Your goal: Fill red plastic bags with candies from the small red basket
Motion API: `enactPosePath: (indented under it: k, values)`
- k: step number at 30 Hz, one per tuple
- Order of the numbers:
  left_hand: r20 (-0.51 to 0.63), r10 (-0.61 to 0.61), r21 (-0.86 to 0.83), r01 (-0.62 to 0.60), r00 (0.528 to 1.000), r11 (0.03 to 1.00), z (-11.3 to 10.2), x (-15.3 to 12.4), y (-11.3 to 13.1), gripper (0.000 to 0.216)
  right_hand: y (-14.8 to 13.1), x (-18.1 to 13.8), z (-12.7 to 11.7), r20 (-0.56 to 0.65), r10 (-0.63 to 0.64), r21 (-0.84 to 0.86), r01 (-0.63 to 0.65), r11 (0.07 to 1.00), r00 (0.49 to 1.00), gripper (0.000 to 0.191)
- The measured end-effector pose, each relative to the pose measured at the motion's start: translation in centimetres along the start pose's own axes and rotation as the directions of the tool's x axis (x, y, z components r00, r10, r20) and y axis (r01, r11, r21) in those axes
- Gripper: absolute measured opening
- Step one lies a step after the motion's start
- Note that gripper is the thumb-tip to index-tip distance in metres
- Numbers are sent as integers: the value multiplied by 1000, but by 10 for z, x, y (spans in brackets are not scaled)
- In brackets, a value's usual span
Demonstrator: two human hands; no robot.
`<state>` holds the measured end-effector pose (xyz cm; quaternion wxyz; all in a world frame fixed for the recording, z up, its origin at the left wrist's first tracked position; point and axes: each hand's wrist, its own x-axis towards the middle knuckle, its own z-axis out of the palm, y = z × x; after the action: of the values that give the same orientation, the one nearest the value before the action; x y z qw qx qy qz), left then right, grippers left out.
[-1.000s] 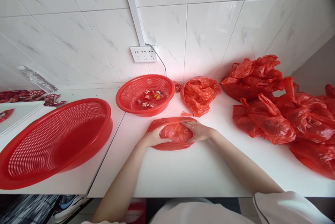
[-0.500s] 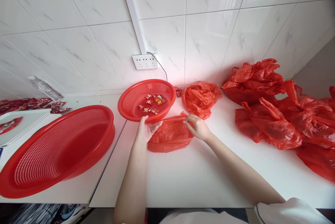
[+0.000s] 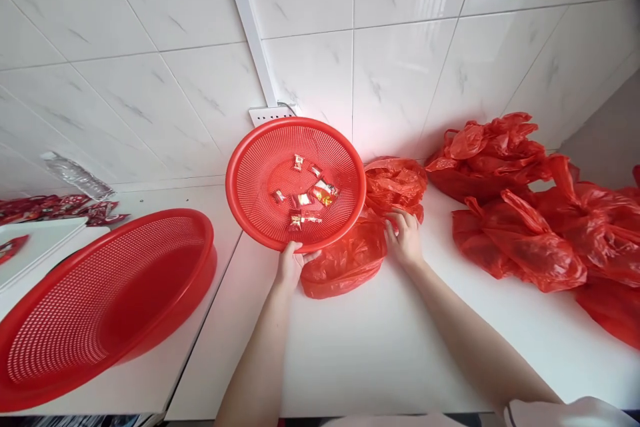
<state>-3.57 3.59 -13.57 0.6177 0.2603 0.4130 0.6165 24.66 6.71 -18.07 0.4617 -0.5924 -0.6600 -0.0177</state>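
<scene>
Mid-frame, L hand (image 3: 294,267) grips tilted basket (image 3: 255,174) by near rim; firm hold avoids spilling pkts (image 3: 301,200). R hand (image 3: 406,239) half-curled by bag (image 3: 343,277) edge, can't tell if pinching.

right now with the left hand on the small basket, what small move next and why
Perhaps tip the small basket slightly further toward the red bag at its near side: the left hand grips the near rim, the packets look loose inside, and the right hand is by the bag's edge.
</scene>
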Motion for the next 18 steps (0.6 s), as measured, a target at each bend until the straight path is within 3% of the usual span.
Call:
enactPosePath:
  k: [4, 7, 13, 18]
  values:
    - [20, 42, 24, -42, 999, 999, 4, -1, -5, 20, -37, 5, -9, -51, -216, 46, 218, 975, 975, 19]
    - [32, 58, 38, -59, 998, 998, 6, -3, -8, 25, -68, 16, -8, 13, -310, 123, 306, 944, 951, 20]
    - [33, 36, 66, -39, 999, 997, 6, -4, -15, 39, -116, 33, 20, 362, -371, 303, 268, 914, 855, 29]
    - [52, 13, 74, -17, 999, 997, 3, -2, -28, 49, -134, 35, 45, 487, -316, 318, 172, 932, 814, 44]
